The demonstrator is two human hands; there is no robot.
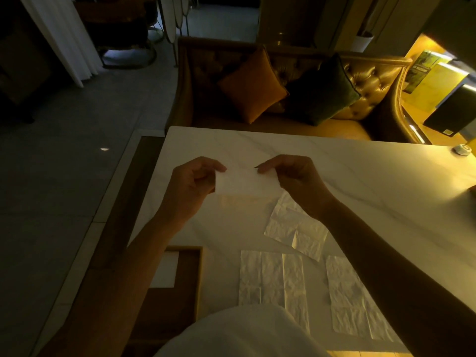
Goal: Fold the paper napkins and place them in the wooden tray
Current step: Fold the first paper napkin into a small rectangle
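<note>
A white garment (pixel 239 333) on the person's body fills the bottom edge of the view. Just beyond it, two creased white paper napkins lie flat and unfolded on the white marble worktop (pixel 360 176): one in the lower middle (pixel 273 282) and one to its right (pixel 353 297), near each other but apart. A third unfolded napkin (pixel 291 225) lies tilted farther in, partly under the right forearm.

At the lower left sits the dark wooden tray with a lighter rim (pixel 170 305), partly covered by the left forearm. A white folded napkin (pixel 166 269) lies flat in its far part.

Above the middle of the worktop, both hands hold a smooth white napkin folded into a rectangle (pixel 244 182), lifted clear of the surface. The left hand (pixel 192 184) has its grip pinched on the napkin's left end between thumb and curled fingers. The right hand (pixel 291 176) pinches the right end the same way, so the paper spans between them.

A small round white object (pixel 462 149) rests near the worktop's far right edge. Behind the worktop stands a golden tufted leather sofa (pixel 373 99) carrying a square orange cushion (pixel 251 91) and a dark green cushion (pixel 322 91) side by side.
</note>
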